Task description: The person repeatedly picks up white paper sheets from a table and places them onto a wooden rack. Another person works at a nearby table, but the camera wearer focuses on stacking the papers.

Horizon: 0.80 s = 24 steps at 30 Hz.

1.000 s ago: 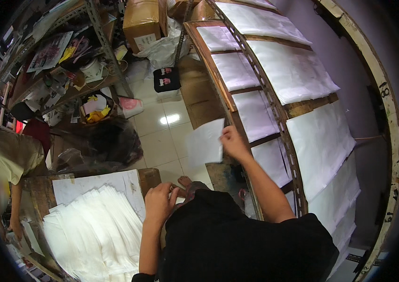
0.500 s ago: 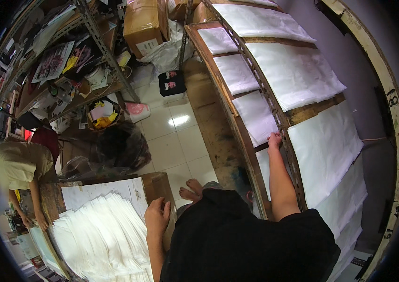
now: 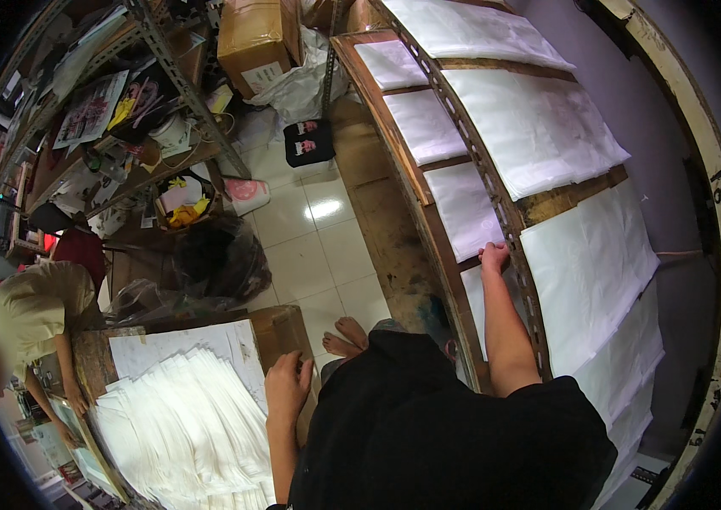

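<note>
So the right hand is stretched out over a wooden rack, with its fingers bunched at the near right corner of a white sheet. That sheet is laid flat on the lower shelf, just beyond the fingertips. Whether the corner is actually being pinched or only pressed can't be told from here (the fingertips are too tucked in to make out). Two more small sheets are lined up farther out from that hand on the same shelf, with strips of brown wood left between them, and another is partly covered by the forearm on the near side. Just right of the hand, a slotted metal rail is run along the rack, and past it bigger white sheets are spread out, some overlapped.

The left hand is held well apart from all that, fingers loosely curled, and nothing is seen gripped in it. A cardboard box is placed just beside it, and to its left a big fanned pile of white sheets is heaped on the desk. Farther left, a frame is touched by a person in a pale top. Between and beyond both hands, a tiled floor can be seen.
</note>
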{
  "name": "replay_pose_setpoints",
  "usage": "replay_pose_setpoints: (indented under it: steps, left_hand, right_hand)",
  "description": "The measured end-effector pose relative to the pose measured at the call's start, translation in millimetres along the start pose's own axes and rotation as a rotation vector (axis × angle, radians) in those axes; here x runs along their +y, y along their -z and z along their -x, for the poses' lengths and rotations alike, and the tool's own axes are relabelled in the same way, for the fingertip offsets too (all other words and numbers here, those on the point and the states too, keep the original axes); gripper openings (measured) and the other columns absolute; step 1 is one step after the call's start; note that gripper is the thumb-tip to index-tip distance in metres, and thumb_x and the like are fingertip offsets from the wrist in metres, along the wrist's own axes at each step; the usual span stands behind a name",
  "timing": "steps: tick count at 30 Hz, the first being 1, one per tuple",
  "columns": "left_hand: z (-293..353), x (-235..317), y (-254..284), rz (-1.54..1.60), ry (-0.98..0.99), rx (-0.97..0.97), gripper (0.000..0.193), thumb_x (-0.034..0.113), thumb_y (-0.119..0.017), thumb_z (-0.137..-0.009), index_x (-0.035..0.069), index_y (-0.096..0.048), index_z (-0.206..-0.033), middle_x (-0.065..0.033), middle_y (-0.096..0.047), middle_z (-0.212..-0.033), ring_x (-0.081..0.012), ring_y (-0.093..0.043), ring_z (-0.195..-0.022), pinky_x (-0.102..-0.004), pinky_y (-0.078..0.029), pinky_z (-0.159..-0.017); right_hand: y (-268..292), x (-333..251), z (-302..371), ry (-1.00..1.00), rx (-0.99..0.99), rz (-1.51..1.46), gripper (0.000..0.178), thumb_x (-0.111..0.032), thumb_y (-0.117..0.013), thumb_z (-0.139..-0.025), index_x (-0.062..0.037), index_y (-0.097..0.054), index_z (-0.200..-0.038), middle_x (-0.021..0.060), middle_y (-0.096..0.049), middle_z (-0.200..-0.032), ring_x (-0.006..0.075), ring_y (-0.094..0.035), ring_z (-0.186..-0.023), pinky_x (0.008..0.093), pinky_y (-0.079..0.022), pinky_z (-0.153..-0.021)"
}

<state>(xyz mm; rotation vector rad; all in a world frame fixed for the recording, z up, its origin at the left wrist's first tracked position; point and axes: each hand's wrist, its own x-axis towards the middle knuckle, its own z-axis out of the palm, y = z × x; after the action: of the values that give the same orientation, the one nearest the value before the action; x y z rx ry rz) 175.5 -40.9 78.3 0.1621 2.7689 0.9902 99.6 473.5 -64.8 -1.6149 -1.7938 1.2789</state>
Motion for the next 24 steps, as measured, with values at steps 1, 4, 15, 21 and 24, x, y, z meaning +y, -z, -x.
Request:
replay_pose_setpoints:
  steps: [1,4,15,21,24]
  left_hand:
    - [0,0,-2,0.010,0.004,-0.001,0.023,0.019,-0.068,-0.086,0.003,-0.066,-0.101,-0.0148,-0.065,-0.082,-0.0326,-0.064,-0.072,-0.0428,-0.050,-0.067]
    - [1,-2,-8,-0.003,-0.023,-0.009,0.023,0.019,-0.068,-0.085,0.003,-0.066,-0.101,-0.0140,-0.065,-0.081,-0.0322,-0.064,-0.072,-0.0429,-0.049,-0.068]
    - [4,-1,-2,-0.014,-0.057,0.056,0.024,0.021,-0.068,-0.086,0.002,-0.066,-0.100,-0.0149,-0.067,-0.085,-0.0335,-0.065,-0.076,-0.0427,-0.050,-0.070]
    - [13,8,17,0.063,0.000,0.090,0.026,0.023,-0.066,-0.087,0.001,-0.065,-0.101,-0.0192,-0.067,-0.092,-0.0388,-0.064,-0.085,-0.0467,-0.051,-0.074]
    - [26,6,22,0.138,0.022,0.199,0.025,0.024,-0.064,-0.088,0.001,-0.065,-0.100,-0.0186,-0.067,-0.092,-0.0391,-0.064,-0.083,-0.0472,-0.051,-0.073]
  right_hand:
    - [1,-1,2,0.002,0.007,0.011,0.013,-0.004,-0.058,-0.081,-0.0012,-0.049,-0.090,0.0110,-0.064,-0.073,0.0178,-0.066,-0.053,0.0268,-0.050,-0.042]
    - [2,7,-5,-0.002,0.008,0.035,0.013,-0.006,-0.059,-0.080,-0.0010,-0.052,-0.090,0.0123,-0.066,-0.073,0.0172,-0.065,-0.050,0.0287,-0.050,-0.042]
    - [-39,31,62,0.603,-0.089,0.035,0.022,-0.011,-0.058,-0.086,-0.0015,-0.052,-0.105,0.0124,-0.057,-0.090,0.0242,-0.056,-0.080,0.0364,-0.048,-0.076]
    - [-85,33,192,0.727,-0.897,0.256,0.019,-0.016,-0.059,-0.090,-0.0024,-0.055,-0.103,0.0110,-0.061,-0.092,0.0228,-0.059,-0.086,0.0375,-0.048,-0.079]
    - [-118,90,198,0.533,-1.328,0.370,0.015,-0.014,-0.056,-0.096,-0.0009,-0.053,-0.103,0.0070,-0.058,-0.082,0.0146,-0.055,-0.065,0.0302,-0.048,-0.055]
